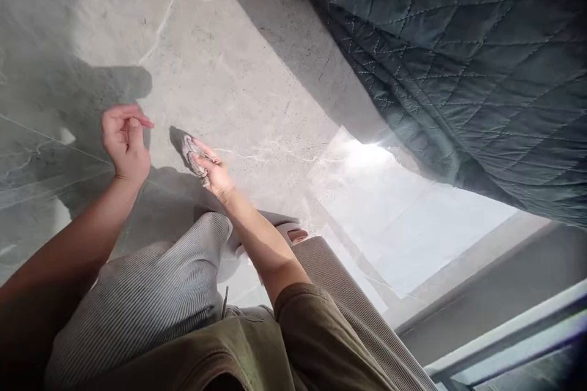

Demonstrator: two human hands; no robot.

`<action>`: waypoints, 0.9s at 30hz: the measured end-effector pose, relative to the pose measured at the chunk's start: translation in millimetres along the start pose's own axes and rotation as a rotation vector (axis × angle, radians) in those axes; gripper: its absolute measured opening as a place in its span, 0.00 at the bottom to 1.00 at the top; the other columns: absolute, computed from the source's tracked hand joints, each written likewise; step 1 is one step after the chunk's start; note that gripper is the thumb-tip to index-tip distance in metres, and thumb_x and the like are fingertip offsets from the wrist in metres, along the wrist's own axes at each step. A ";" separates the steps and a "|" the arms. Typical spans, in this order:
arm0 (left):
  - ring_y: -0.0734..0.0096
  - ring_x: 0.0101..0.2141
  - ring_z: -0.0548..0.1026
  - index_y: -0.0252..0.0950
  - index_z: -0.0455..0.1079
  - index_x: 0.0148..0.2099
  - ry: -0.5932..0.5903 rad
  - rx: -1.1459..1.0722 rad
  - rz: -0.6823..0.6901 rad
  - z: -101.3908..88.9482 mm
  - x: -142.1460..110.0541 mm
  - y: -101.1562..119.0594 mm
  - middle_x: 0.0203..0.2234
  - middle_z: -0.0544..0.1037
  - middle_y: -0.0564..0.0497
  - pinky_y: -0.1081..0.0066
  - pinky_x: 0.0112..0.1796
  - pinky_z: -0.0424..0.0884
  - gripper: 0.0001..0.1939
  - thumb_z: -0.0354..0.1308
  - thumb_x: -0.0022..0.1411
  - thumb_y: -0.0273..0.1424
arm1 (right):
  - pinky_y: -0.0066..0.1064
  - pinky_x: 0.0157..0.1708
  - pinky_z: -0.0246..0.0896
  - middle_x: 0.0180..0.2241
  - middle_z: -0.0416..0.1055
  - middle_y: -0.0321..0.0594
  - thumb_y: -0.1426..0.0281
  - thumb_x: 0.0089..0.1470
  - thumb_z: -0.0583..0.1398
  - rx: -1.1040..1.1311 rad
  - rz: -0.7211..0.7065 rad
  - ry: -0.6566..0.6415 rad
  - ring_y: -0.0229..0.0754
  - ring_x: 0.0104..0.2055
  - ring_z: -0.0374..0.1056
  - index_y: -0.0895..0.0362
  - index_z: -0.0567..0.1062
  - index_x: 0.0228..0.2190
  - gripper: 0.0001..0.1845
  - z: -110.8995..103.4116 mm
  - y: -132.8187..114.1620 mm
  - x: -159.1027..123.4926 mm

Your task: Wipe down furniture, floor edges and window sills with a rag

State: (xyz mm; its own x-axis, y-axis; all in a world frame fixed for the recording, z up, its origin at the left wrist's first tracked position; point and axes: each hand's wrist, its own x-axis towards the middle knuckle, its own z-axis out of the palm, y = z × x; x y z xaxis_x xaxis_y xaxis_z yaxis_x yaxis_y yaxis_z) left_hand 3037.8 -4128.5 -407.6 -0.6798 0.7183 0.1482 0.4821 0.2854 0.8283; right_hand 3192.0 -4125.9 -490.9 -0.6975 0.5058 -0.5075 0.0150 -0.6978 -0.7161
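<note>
My right hand [219, 175] is closed around a small crumpled greyish cloth [193, 155]. The cloth is bunched up and sticks out past the fingertips, just above the grey marble-look floor [238, 85]; I cannot tell whether it touches the floor. To its left, my left hand [126, 145] is raised over the floor with loosely bent fingers and nothing in it. My knees, in striped light-grey trousers [156, 287], are bent below both hands.
A dark quilted bedspread [458, 60] hangs down at the upper right, its lower edge near the floor. Bright sunlight falls on the floor [403, 226] beside it. A window or door frame [509, 323] runs along the lower right. Part of my foot [297, 234] shows.
</note>
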 end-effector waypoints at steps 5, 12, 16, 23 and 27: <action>0.74 0.28 0.73 0.37 0.65 0.43 0.089 -0.010 -0.117 -13.5 -16.2 -6.5 0.28 0.72 0.52 0.68 0.35 0.72 0.14 0.53 0.66 0.44 | 0.42 0.59 0.66 0.59 0.68 0.47 0.61 0.63 0.52 0.128 -0.055 0.088 0.43 0.58 0.70 0.57 0.55 0.65 0.33 -78.0 -34.7 20.3; 0.70 0.31 0.75 0.38 0.67 0.41 -0.032 0.126 -0.425 -18.5 -91.2 -46.0 0.32 0.75 0.49 0.65 0.37 0.73 0.13 0.54 0.62 0.43 | 0.42 0.54 0.71 0.54 0.73 0.45 0.57 0.62 0.53 -0.145 -0.029 -0.047 0.44 0.52 0.73 0.54 0.61 0.63 0.31 -64.2 -54.4 28.6; 0.71 0.30 0.76 0.39 0.66 0.41 0.024 0.158 -0.555 -33.5 -124.4 -61.0 0.33 0.76 0.49 0.67 0.37 0.73 0.12 0.53 0.62 0.42 | 0.38 0.59 0.65 0.56 0.71 0.45 0.67 0.63 0.53 -0.559 -0.162 -0.210 0.42 0.57 0.69 0.56 0.70 0.57 0.22 -16.3 -25.4 20.2; 0.69 0.31 0.76 0.39 0.66 0.42 -0.029 0.205 -0.580 -55.6 -126.5 -70.8 0.31 0.76 0.49 0.66 0.37 0.73 0.12 0.50 0.64 0.41 | 0.44 0.70 0.46 0.62 0.65 0.46 0.74 0.66 0.51 -1.196 -0.338 -0.600 0.45 0.68 0.54 0.58 0.72 0.56 0.20 9.9 29.2 12.1; 0.68 0.31 0.77 0.40 0.67 0.42 -0.029 0.191 -0.570 -58.8 -116.7 -71.9 0.30 0.76 0.50 0.66 0.37 0.72 0.11 0.50 0.64 0.40 | 0.45 0.64 0.56 0.56 0.71 0.46 0.73 0.68 0.45 -1.302 -0.480 -0.821 0.45 0.62 0.61 0.56 0.75 0.52 0.22 -18.8 21.1 2.1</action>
State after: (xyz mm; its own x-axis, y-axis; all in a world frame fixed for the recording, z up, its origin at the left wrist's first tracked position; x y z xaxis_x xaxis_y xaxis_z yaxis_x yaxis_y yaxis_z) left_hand 3049.9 -4270.2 -452.7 -0.8465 0.4345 -0.3077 0.1385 0.7377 0.6608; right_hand 3204.4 -4130.0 -516.1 -0.9867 -0.1533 -0.0536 -0.0375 0.5364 -0.8431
